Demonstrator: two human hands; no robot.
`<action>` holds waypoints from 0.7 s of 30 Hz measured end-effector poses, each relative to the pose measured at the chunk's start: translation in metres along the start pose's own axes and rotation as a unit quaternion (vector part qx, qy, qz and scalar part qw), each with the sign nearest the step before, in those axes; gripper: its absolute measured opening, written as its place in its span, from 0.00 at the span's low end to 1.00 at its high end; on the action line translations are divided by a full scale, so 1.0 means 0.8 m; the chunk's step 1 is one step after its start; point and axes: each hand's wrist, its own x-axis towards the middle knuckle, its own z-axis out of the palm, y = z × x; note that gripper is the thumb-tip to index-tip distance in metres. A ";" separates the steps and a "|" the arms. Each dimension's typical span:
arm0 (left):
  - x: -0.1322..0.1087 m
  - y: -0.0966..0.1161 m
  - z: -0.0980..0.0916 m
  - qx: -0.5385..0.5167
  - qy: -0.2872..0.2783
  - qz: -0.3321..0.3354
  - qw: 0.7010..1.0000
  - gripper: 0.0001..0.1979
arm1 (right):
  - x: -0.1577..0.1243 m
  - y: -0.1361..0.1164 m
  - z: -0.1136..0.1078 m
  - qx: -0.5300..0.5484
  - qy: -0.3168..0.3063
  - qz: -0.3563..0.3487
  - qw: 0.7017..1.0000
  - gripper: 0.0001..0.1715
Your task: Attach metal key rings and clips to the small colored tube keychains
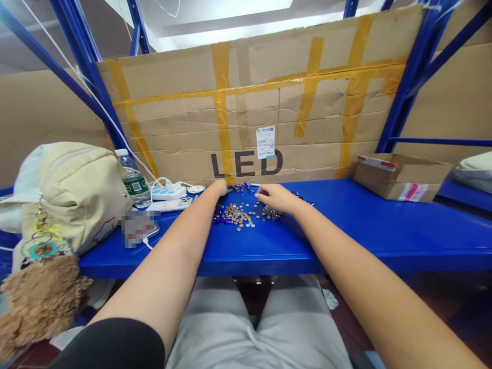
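Blue shelf [384, 230], one heap of brass discs [236, 215], left hand [220, 188], right hand [273, 198], grips unclear

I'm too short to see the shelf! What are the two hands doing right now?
Left hand: curled down on the blue shelf; cannot tell if it is holding anything.
Right hand: fingers curved over small metal pieces; cannot tell if it is holding any.

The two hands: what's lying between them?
In the head view, small round coppery discs lie scattered on the blue shelf between the left hand and right hand.
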 end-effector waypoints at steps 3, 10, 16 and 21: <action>-0.003 -0.004 -0.002 -0.010 -0.011 0.004 1.000 0.02 | 0.001 -0.003 0.001 -0.019 -0.002 -0.005 1.000 0.11; -0.017 -0.013 -0.015 -0.056 0.045 0.006 0.997 0.02 | 0.002 0.000 0.002 -0.055 -0.007 -0.017 0.998 0.11; -0.082 -0.004 -0.022 -0.169 0.086 0.065 0.980 0.15 | 0.004 0.011 0.003 -0.122 -0.023 0.005 0.992 0.09; -0.121 0.017 -0.014 -0.243 0.053 0.153 0.956 0.10 | 0.011 0.002 0.022 -0.213 -0.035 0.017 0.976 0.13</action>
